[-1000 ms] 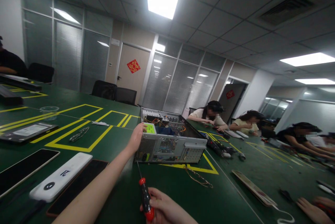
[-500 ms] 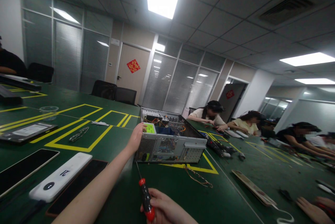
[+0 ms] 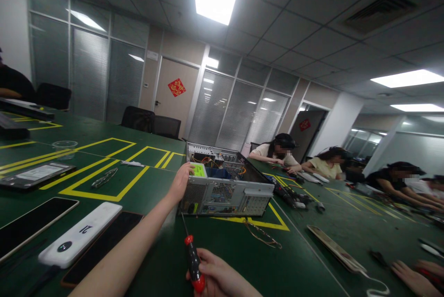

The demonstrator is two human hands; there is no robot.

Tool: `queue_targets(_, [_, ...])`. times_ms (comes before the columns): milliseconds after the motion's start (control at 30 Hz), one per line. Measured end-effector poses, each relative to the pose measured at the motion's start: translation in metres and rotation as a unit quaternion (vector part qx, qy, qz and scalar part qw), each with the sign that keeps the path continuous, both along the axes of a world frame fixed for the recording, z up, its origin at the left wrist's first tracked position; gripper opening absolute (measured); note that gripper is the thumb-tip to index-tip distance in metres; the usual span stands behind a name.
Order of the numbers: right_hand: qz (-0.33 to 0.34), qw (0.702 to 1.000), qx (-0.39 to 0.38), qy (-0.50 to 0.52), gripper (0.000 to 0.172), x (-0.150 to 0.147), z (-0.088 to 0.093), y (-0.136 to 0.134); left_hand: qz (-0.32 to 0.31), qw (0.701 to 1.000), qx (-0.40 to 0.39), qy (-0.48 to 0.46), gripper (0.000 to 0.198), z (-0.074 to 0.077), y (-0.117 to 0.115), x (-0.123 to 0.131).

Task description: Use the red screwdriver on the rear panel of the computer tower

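Note:
An open grey computer case (image 3: 227,190) lies on its side on the green table (image 3: 298,264), its rear panel facing me and cables showing inside. My left hand (image 3: 180,182) reaches out and grips the case's near left top corner, by a green-labelled part. My right hand (image 3: 217,278) is low at the frame's bottom edge, fingers wrapped round the red-and-black handle of a screwdriver (image 3: 192,256). The thin shaft points up toward the case's lower left corner, its tip close to the rear panel.
A white device (image 3: 81,233) and dark flat panels (image 3: 33,223) lie at my left. Loose wire (image 3: 262,236) sits in front of the case; a long strip (image 3: 336,249) lies to the right. Several other people work along the table's right side; another person's hand (image 3: 412,277) is at bottom right.

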State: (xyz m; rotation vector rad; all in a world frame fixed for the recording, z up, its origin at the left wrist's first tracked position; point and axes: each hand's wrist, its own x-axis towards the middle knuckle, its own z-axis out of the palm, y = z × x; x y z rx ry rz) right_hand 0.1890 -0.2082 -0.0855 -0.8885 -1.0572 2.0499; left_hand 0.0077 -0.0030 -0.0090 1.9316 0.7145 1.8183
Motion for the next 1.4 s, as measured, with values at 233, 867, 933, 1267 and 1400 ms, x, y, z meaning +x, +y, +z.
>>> queue_targets(233, [-0.001, 1.0, -0.001, 0.005, 0.079, 0.0, 0.0, 0.0, 0.004, 1.0, -0.006, -0.009, 0.05, -0.001, 0.001, 0.002])
queue_targets(867, [0.004, 1.0, 0.002, 0.013, 0.075, 0.001, 0.0, 0.0, 0.006, 1.0, -0.009, 0.0, 0.046, 0.001, -0.001, 0.0])
queue_targets(933, [0.001, 1.0, -0.004, 0.008, 0.077, 0.0, 0.002, 0.0, 0.006, 1.0, -0.012, -0.001, 0.047, 0.002, -0.002, 0.0])
queue_targets(1267, [-0.011, 1.0, 0.005, -0.003, 0.08, -0.004, 0.002, -0.001, 0.004, 1.0, -0.011, 0.005, 0.049, 0.002, -0.002, 0.0])
queue_targets(1400, [-0.017, 0.999, -0.012, -0.03, 0.071, -0.014, 0.0, 0.0, 0.006, 1.0, -0.006, -0.002, 0.049, 0.002, -0.001, 0.001])
